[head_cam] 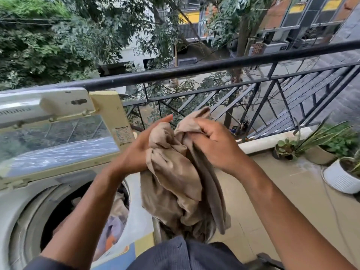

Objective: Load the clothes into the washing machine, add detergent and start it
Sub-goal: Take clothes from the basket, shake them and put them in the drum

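Two hands grip beige cloth | washer lid up, left | railing, pots right

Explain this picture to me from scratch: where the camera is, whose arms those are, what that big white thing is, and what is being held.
There is one picture, taken by a wide-angle camera worn on a person's head, looking forward and down, so the two bare arms are the wearer's own. No robot is involved.

The left hand and right hand together hold a crumpled beige cloth garment, which hangs between them. The right hand's fingers are curled around it; the left hand's fingers are hidden behind the cloth.

At lower left stands a white top-loading washing machine with its yellowed glass-panelled lid raised. A few clothes already lie in its drum.

This is a balcony: a black metal railing runs across, with potted green plants on the floor at right.
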